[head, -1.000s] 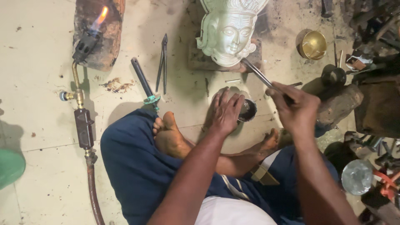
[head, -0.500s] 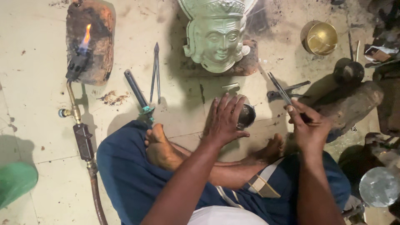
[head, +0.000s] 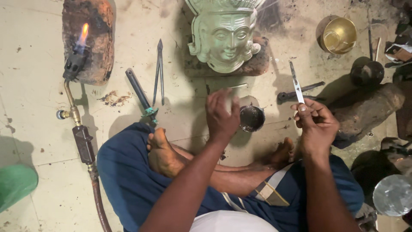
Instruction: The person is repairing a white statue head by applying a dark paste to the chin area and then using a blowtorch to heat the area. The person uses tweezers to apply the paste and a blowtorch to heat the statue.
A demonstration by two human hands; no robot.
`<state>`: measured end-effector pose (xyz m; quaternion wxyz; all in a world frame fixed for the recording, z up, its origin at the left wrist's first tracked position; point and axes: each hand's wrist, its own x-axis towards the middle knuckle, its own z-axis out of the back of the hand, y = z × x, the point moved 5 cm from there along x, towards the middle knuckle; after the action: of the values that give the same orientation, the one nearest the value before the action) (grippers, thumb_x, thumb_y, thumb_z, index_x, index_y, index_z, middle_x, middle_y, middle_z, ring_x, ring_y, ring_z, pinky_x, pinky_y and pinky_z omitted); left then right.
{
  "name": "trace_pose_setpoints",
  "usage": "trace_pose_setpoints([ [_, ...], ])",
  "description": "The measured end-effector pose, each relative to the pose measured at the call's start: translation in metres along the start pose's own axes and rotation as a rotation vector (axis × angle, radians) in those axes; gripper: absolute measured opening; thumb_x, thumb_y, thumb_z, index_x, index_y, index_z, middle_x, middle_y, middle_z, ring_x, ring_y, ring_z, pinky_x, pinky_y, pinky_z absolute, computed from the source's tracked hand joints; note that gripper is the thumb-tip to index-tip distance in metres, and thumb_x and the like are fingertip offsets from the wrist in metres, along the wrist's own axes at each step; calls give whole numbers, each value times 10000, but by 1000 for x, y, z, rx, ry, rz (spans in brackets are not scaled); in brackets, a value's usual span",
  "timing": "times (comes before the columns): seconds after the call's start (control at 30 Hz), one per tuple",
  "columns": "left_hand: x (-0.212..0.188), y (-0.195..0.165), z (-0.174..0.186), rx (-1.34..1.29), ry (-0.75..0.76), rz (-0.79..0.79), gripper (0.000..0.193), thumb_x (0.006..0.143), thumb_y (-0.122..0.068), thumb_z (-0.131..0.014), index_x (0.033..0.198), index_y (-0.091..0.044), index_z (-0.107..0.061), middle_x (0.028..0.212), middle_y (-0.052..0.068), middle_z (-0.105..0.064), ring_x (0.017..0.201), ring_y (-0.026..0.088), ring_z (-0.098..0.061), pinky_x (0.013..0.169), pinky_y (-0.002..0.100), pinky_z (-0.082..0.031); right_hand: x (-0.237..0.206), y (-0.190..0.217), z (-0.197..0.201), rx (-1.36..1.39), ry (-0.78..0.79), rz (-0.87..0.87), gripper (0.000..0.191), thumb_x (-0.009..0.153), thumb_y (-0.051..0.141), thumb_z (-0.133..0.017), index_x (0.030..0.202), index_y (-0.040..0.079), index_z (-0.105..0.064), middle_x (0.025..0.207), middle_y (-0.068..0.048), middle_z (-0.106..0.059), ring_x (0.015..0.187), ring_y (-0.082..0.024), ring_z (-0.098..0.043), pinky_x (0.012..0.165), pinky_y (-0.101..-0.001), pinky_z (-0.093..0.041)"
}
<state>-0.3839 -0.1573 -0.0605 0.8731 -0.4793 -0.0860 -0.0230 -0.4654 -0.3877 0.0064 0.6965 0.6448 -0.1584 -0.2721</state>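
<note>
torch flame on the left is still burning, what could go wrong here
The lit torch lies unattended on the floor beside the person's knee; a shifted leg or tugged hose might turn the flame toward cloth or skin. The right hand holds thin metal tweezers tips-up, which could jab. The left hand hovers by a small dark cup, which might tip.

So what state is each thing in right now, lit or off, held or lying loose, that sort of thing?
Gas torch: lit, flame burning, lying on the floor.
Thin metal tool: held upright in the right hand.
Left hand: fingers curled, over the small dark cup; contact unclear.
Small dark cup: upright on the floor.
Metal face mask: face up, untouched.
Brass bowl: upright, open.
Dividers: closed, lying loose.
</note>
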Motion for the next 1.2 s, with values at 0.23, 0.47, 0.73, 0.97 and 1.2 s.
trace_pose_setpoints([
  [0.23, 24, 38, 3, -528, -54, 528, 294, 978, -169, -665, 1189, 35, -658, 907, 88, -775, 788, 139, -747, 743, 276, -582, -4, 0, -9, 425, 62, 59, 353, 1016, 22, -662, 1359, 74, -594, 1014, -99, -718, 906, -134, -682, 812, -273, -566],
  [0.47, 28, 39, -2, -687, -55, 592, 238, 977, -77, -649, 1183, 39, -628, 901, 67, -748, 756, 106, -708, 700, 258, -590, -3, -19, -21, 229, 164, -55, 228, 1047, -9, -634, 1272, -45, -642, 1032, -133, -726, 861, -186, -686, 787, -290, -556],
  [0.73, 28, 41, -10, -817, -11, 569, 152, 994, -13, -606, 1120, 49, -663, 975, 80, -748, 857, 129, -736, 753, 271, -623, 5, -23, -6, 41, 93, 55, 256, 1068, -11, -633, 1316, -74, -653, 1068, -113, -716, 859, -149, -673, 763, -265, -554],
  [0.97, 27, 46, -17, -857, 7, 637, 155, 966, -27, -608, 1101, 31, -660, 984, 91, -766, 871, 144, -768, 775, 284, -635, 9, -30, -5, 31, 77, 89, 305, 1039, -22, -655, 1341, -63, -643, 1056, -136, -746, 824, -156, -693, 718, -272, -555],
  [1.2, 19, 47, -8, -271, 60, 486, 181, 865, -230, -702, 949, -89, -779, 856, 96, -791, 785, 228, -772, 744, 366, -589, -13, 13, 3, -403, 42, 251, 245, 1023, 12, -740, 1263, -37, -735, 1105, -136, -771, 905, -151, -704, 795, -266, -551],
])
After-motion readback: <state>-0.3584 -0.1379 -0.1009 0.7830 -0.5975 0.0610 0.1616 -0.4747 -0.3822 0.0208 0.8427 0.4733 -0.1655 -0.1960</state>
